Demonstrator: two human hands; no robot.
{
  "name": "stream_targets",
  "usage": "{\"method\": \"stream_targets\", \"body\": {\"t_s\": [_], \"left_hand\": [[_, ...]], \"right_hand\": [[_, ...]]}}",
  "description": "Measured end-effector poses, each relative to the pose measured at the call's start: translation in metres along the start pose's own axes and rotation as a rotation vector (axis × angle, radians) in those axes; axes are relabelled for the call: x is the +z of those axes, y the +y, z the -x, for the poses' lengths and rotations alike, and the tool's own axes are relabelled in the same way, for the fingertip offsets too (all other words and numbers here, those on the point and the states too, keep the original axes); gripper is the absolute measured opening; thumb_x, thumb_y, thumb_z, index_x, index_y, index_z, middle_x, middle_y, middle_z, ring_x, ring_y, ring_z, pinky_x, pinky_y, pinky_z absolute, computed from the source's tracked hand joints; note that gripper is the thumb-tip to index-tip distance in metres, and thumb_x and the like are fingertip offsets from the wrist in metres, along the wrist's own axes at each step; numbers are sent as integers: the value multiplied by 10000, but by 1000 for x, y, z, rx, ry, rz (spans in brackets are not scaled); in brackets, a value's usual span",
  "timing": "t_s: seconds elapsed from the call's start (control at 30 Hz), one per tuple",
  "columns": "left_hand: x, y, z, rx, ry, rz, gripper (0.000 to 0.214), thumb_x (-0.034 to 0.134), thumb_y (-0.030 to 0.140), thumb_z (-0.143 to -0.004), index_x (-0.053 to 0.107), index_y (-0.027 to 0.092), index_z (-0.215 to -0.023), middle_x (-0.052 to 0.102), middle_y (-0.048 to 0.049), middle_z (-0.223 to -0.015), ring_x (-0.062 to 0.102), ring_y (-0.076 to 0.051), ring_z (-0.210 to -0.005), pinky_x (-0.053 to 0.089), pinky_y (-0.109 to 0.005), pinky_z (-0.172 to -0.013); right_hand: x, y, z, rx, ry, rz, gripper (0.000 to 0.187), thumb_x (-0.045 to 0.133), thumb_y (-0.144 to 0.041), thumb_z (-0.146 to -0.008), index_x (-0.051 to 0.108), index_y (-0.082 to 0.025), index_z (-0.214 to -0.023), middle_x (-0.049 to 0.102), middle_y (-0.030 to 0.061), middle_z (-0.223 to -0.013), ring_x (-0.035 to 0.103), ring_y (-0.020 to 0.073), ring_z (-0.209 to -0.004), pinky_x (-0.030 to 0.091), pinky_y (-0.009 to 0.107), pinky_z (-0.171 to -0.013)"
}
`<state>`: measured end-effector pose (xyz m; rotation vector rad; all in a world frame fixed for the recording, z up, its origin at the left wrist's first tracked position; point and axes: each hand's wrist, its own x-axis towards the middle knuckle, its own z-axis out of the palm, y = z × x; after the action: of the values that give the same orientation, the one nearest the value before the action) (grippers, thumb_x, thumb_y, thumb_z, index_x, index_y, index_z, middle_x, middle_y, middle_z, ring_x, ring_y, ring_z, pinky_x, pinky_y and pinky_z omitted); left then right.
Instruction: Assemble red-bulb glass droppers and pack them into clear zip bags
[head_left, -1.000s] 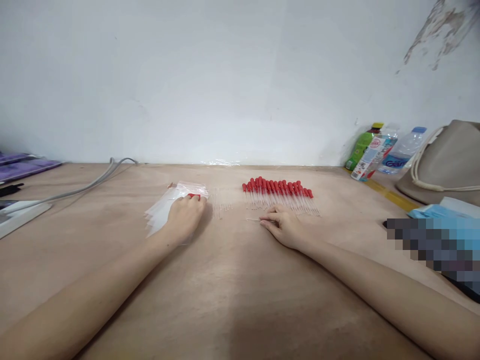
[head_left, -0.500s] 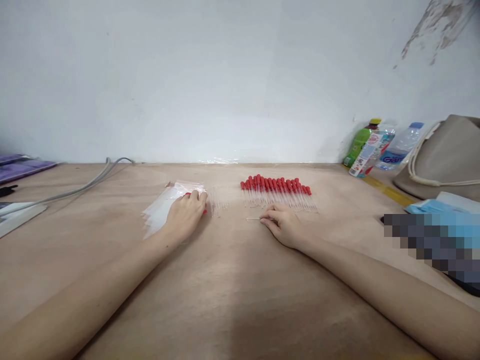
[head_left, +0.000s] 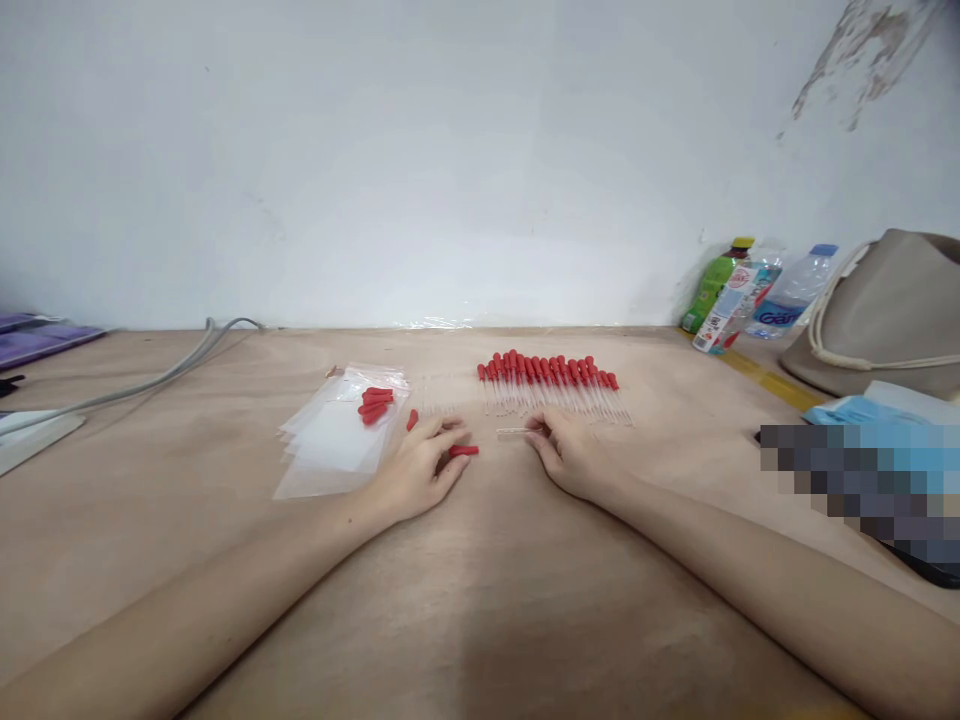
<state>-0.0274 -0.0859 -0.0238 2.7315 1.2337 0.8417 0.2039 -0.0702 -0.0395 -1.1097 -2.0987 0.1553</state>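
A red rubber dropper bulb [head_left: 465,451] is pinched in my left hand [head_left: 418,472], its free end pointing right. Facing it, my right hand [head_left: 571,455] grips a thin clear dropper tube [head_left: 511,433], which sticks out to the left. A gap separates bulb and tube. Another loose red bulb [head_left: 412,419] lies just behind my left fingers. Several more red bulbs [head_left: 375,405] rest on fanned clear zip bags [head_left: 322,440]. Bare clear tubes [head_left: 439,393] lie behind and between my hands. Behind my right hand is a row of red-topped droppers [head_left: 551,372].
Drink bottles [head_left: 787,290], a carton [head_left: 724,310] and a beige bag [head_left: 877,310] stand at the back right. Nearer are a blue face mask [head_left: 862,408] and a pixelated dark object [head_left: 847,490]. A grey cable [head_left: 180,362] and purple packets [head_left: 45,340] are on the left.
My left hand has moved right and nearer from the bags, bringing a red bulb towards the tube. The bulbs on the bags are now uncovered. My right hand stays nearly in place.
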Motion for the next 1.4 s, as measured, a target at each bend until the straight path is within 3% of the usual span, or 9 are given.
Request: {"method": "stream_targets", "body": {"t_s": [0.1, 0.23, 0.47, 0.6, 1.03, 1.4], "left_hand": [[1, -4, -4, -6, -37, -51, 277, 481, 329, -826, 625, 180, -1011, 486, -107, -1210, 465, -238, -1097, 365, -421, -938], [4, -6, -9, -29, -5, -47, 244, 452, 310, -850, 660, 195, -903, 536, -84, -1161, 494, -222, -1064, 356, -421, -934], [2, 2, -10, -85, 30, 58, 222, 398, 295, -883, 578, 175, -928, 629, -34, -911, 560, -168, -876, 412, -338, -824], [2, 5, -9, -97, 20, 107, 209, 394, 298, -886, 555, 183, -954, 632, -23, -910, 572, -158, -833, 436, -289, -727], [-1, 9, -7, -41, -32, 208, 147, 456, 276, -855, 573, 192, -888, 652, 7, -820, 595, -130, -732, 440, -247, -666], [3, 8, -5, -58, -37, 115, 208, 441, 315, -862, 612, 209, -914, 676, 4, -832, 619, -140, -728, 451, -263, -665]], "right_hand": [[2, 0, 0, -55, 14, 1, 109, 425, -158, -819, 512, -182, -881, 588, 56, -836, 535, 163, -767, 398, 303, -696], [3, -2, 1, -125, 10, 20, 234, 396, -193, -860, 548, -196, -1037, 601, 66, -918, 545, 164, -821, 385, 307, -725], [1, -11, 3, -162, 41, 75, 231, 411, -237, -876, 600, -212, -1007, 646, 43, -910, 567, 149, -833, 319, 313, -757], [2, -15, 3, -178, 32, 61, 235, 404, -236, -880, 599, -212, -1009, 651, 45, -912, 569, 142, -819, 315, 307, -748], [1, -10, -1, -295, -69, -13, 237, 433, -223, -867, 615, -239, -1018, 637, 33, -831, 560, 133, -758, 340, 304, -712], [-7, -21, 1, -391, -32, 311, 307, 373, -99, -814, 634, -203, -936, 599, 35, -727, 479, 119, -630, 255, 320, -677]]}}
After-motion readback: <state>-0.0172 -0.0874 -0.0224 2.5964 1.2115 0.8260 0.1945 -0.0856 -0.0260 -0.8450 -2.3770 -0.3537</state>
